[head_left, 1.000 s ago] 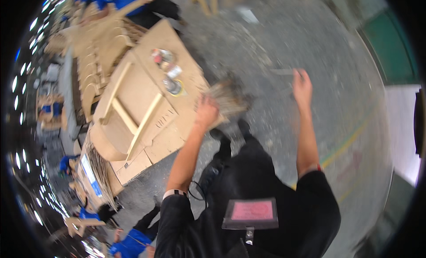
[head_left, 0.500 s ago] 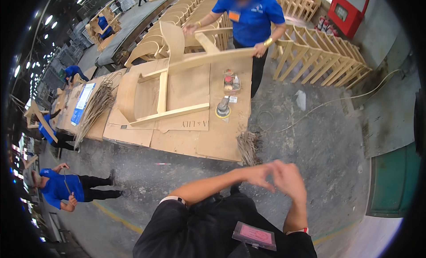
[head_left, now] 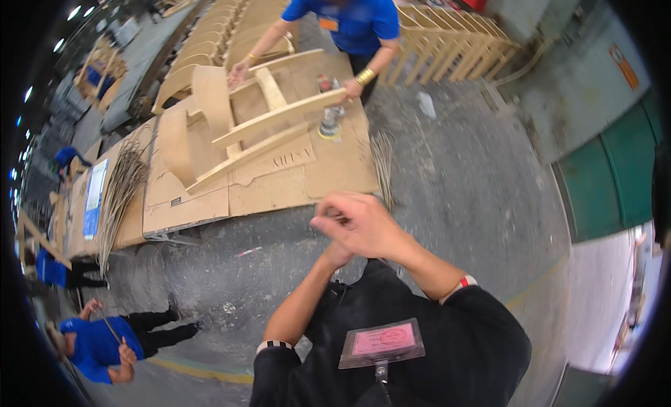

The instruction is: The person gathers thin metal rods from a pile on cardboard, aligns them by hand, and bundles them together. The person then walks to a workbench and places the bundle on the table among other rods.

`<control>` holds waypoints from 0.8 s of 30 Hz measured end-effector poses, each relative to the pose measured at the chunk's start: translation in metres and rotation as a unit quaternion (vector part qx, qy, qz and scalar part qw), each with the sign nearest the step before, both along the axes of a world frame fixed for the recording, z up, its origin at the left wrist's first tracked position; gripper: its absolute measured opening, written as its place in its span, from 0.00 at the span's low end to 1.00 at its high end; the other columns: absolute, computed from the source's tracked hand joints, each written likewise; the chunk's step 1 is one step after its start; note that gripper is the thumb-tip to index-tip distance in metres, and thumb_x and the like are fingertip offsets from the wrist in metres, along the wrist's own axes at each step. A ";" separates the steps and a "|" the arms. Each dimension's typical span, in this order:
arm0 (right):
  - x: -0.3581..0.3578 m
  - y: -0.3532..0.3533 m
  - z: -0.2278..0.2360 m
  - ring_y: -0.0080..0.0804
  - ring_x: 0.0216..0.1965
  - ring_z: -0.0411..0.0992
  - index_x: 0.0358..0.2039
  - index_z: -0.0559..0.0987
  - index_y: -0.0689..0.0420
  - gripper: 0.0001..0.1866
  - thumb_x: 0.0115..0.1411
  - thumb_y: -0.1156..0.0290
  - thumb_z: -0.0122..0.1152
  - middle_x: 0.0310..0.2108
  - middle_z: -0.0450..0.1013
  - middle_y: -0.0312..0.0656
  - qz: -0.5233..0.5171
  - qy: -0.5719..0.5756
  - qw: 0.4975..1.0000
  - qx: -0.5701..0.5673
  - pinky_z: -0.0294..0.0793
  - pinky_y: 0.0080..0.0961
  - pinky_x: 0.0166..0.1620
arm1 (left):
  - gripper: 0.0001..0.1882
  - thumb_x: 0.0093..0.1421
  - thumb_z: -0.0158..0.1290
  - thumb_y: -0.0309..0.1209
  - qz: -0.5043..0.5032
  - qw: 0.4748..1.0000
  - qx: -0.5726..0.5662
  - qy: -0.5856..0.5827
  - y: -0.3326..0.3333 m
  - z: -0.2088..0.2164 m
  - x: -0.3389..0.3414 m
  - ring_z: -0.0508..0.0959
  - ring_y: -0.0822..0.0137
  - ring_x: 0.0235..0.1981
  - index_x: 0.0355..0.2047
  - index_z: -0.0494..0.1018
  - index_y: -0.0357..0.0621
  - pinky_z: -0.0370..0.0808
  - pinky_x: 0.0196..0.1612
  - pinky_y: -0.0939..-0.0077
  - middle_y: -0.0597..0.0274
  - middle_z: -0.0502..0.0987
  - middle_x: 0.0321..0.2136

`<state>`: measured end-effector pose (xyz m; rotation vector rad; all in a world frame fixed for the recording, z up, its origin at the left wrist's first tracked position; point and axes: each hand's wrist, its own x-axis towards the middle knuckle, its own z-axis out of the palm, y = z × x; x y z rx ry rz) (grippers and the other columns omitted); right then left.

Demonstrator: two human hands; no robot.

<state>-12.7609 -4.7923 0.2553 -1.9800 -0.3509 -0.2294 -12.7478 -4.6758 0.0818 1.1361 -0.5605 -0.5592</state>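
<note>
My right hand (head_left: 367, 224) is raised in front of my chest, its fingers and thumb curled round. A dark patch shows between them, too blurred to name. Behind and below it is my left hand (head_left: 337, 255), touching it, with its fingers hidden. Both hands are apart from the cardboard-covered table (head_left: 272, 190). On that table, a co-worker in a blue shirt (head_left: 363, 19) grips a pale wooden chair frame (head_left: 279, 117) with both hands. It overlaps a second wooden frame (head_left: 176, 145) with a curved panel.
A sander (head_left: 330, 124) sits near the table's right end. Thin sticks lie in a bundle (head_left: 122, 187) on the left and in another (head_left: 383, 162) by the right edge. Wooden frames (head_left: 447, 47) stand behind. Another person (head_left: 105, 344) stands at lower left, holding a thin stick.
My view has swung to the right. My hands have come together, the right now over the left. The co-worker has lowered the chair frame towards the table.
</note>
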 end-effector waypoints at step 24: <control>0.019 0.117 -0.282 0.48 0.47 0.79 0.48 0.84 0.54 0.17 0.68 0.58 0.57 0.45 0.82 0.47 0.296 0.123 0.943 -0.093 0.77 0.39 0.51 | 0.21 0.70 0.52 0.40 0.198 0.862 0.459 -0.083 0.264 -0.169 -0.053 0.77 0.50 0.58 0.54 0.76 0.38 0.71 0.61 0.62 0.43 0.78 0.53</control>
